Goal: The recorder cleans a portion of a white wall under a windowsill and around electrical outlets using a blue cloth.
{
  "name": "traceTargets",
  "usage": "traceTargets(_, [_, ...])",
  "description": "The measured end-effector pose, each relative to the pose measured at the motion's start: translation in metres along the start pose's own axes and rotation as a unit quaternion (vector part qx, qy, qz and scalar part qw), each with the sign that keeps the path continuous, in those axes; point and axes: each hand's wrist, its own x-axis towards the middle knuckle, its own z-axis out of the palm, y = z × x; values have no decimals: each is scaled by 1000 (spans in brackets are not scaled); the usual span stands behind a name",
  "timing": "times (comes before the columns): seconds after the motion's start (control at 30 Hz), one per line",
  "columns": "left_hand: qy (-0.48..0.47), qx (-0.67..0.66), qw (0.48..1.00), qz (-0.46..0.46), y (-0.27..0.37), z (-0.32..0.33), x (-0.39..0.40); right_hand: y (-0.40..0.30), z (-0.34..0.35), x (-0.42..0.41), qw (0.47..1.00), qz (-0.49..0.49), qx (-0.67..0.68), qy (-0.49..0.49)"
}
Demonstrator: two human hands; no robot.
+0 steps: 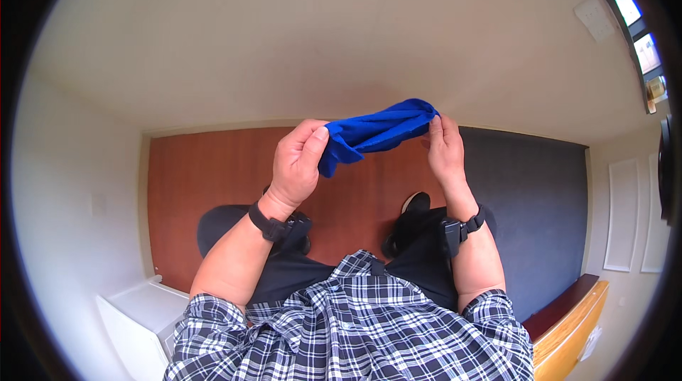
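A blue cloth (383,128) hangs in loose folds between my two hands, above the reddish-brown floor. My left hand (301,160) pinches its left end between thumb and fingers, and a corner of the cloth droops beside that hand. At the cloth's right end, my right hand (445,146) grips the edge, thumb towards me; some of its fingertips are hidden behind the fabric. Each wrist wears a black strap with a small device.
A pale wall (319,51) rises ahead. Dark grey flooring (527,210) lies to the right. A white cabinet (141,309) stands at lower left, a wooden piece of furniture (573,333) at lower right. A wall socket (594,19) is at upper right, near a window.
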Motion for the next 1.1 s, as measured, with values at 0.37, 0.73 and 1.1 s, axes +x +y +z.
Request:
traceTargets(0.37, [9, 91, 975, 204, 47, 29, 1, -34, 11, -16, 912, 126, 365, -140])
traceTargets(0.73, [-37, -84, 993, 69, 108, 65, 20, -12, 37, -35, 869, 5, 307, -388])
traceTargets(1.1, [-15, -76, 991, 110, 153, 36, 19, -27, 28, -30, 955, -16, 26, -296])
